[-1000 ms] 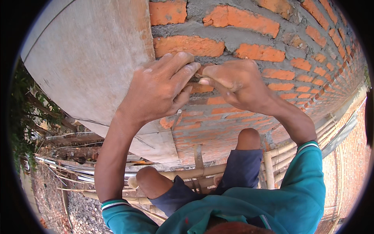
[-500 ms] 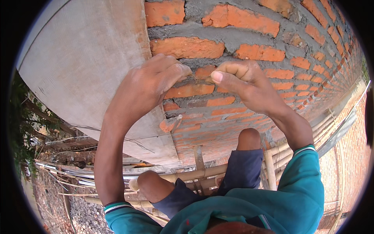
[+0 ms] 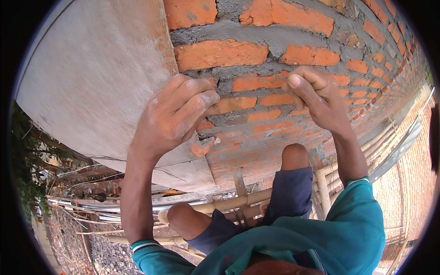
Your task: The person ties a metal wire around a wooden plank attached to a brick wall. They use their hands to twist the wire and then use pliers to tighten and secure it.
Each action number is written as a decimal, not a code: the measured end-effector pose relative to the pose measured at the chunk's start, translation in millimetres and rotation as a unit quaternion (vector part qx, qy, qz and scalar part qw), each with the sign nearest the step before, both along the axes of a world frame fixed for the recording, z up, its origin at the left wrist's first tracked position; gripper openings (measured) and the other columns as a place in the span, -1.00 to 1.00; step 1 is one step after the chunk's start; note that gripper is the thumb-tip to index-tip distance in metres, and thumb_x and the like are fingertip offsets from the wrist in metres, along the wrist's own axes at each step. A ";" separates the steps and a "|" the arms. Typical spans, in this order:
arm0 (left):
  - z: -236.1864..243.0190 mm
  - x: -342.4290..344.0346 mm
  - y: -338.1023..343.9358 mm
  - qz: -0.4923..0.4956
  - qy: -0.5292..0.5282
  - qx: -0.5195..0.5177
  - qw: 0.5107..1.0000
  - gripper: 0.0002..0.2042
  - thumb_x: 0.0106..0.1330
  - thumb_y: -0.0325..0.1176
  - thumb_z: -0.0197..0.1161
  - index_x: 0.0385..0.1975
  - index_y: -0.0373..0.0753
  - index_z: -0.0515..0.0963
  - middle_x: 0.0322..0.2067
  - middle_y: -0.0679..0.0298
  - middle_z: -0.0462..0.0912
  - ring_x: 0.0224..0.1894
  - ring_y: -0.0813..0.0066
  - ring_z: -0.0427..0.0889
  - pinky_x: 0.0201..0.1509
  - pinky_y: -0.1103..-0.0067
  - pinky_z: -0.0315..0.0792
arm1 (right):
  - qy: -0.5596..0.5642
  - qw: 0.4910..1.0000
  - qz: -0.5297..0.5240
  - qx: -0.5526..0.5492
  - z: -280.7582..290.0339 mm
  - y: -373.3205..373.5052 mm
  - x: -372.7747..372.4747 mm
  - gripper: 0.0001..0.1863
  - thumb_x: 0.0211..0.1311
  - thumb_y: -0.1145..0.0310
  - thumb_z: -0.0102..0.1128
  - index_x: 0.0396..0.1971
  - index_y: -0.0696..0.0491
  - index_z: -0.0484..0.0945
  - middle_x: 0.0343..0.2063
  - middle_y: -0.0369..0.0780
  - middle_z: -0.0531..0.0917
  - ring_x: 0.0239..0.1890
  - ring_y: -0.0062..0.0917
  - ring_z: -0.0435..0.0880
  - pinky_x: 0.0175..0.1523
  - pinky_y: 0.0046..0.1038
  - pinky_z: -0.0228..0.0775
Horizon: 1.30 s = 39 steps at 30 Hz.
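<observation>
Here's the brick wall (image 3: 220, 54): rough orange bricks, chipped at the edges, set in lumpy grey mortar, running along the right edge of a pale, smudged panel (image 3: 101, 82). A broken brick stub (image 3: 202, 147) juts out near that edge. Up front, the right hand (image 3: 317, 94) is clenched, thumb on forefinger; I can't tell what's pinched inside. The left hand (image 3: 176, 112) curls over the panel's right edge, its grip hidden. Below, bamboo poles (image 3: 231, 202) and gravel (image 3: 107, 252). Nearly together a second ago, the hands are now well apart!
</observation>
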<state>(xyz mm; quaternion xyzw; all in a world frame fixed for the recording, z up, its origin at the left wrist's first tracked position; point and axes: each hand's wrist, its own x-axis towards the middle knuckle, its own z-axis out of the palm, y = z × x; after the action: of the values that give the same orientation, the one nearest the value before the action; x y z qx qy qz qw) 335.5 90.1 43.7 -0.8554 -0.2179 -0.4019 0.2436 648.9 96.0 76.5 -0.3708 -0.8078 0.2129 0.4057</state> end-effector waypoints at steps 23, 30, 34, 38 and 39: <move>-46.4 -97.6 7.2 0.205 -0.131 0.182 0.953 -0.76 0.46 -0.20 0.12 -0.31 -0.25 0.58 -0.37 0.12 0.62 -0.47 0.13 0.56 -0.31 0.23 0.48 | -0.076 0.693 -0.562 -0.445 -467.0 -169.2 349.2 -0.66 0.37 0.11 0.23 0.01 -0.08 0.77 -0.19 -0.09 0.81 -0.06 -0.21 0.79 0.11 -0.21 0.57; -54.4 -121.0 4.4 0.258 -0.052 0.233 0.936 -0.65 0.55 -0.12 0.00 -0.31 -0.26 0.58 -0.29 0.01 0.66 -0.31 -0.07 0.65 -0.15 0.12 0.52 | -0.221 0.691 -0.518 -0.453 -498.8 -146.0 359.7 -0.57 0.38 0.07 0.25 0.13 -0.05 0.71 -0.03 -0.05 0.78 0.06 -0.17 0.76 0.25 -0.22 0.52; -53.6 -86.3 10.7 -0.026 -0.344 0.054 0.937 -0.70 0.55 -0.33 0.05 -0.23 -0.46 0.64 -0.30 0.03 0.72 -0.35 0.07 0.72 -0.12 0.13 0.62 | -0.104 0.710 -0.586 -0.377 -438.6 -129.8 364.9 -0.57 0.43 0.08 0.23 0.13 0.03 0.70 -0.06 -0.02 0.79 0.00 -0.30 0.77 0.16 -0.32 0.53; -65.6 -37.4 -7.0 -0.082 -0.319 0.019 0.944 -0.73 0.58 -0.45 0.03 -0.03 -0.54 0.61 -0.20 0.01 0.70 -0.25 0.09 0.79 -0.14 0.31 0.72 | 0.029 0.774 -0.597 -0.209 -327.7 -92.8 305.4 -0.58 0.49 0.16 0.16 0.13 0.13 0.67 -0.16 0.04 0.80 -0.10 -0.25 0.80 0.08 -0.29 0.57; -67.2 -27.4 -22.8 -0.016 -0.287 0.020 0.958 -0.72 0.59 -0.47 0.01 0.03 -0.55 0.60 -0.16 -0.01 0.69 -0.22 0.09 0.80 -0.15 0.36 0.74 | 0.099 0.815 -0.544 -0.175 -294.9 -80.6 273.9 -0.56 0.51 0.16 0.16 0.16 0.17 0.65 -0.16 -0.04 0.80 -0.15 -0.40 0.77 0.03 -0.35 0.58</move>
<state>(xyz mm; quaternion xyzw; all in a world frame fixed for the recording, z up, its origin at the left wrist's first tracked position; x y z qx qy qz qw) 308.1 67.2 -23.5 -0.7024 -0.2567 -0.6385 0.1817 922.8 15.4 -218.3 -0.7913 -0.3791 0.1309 0.4614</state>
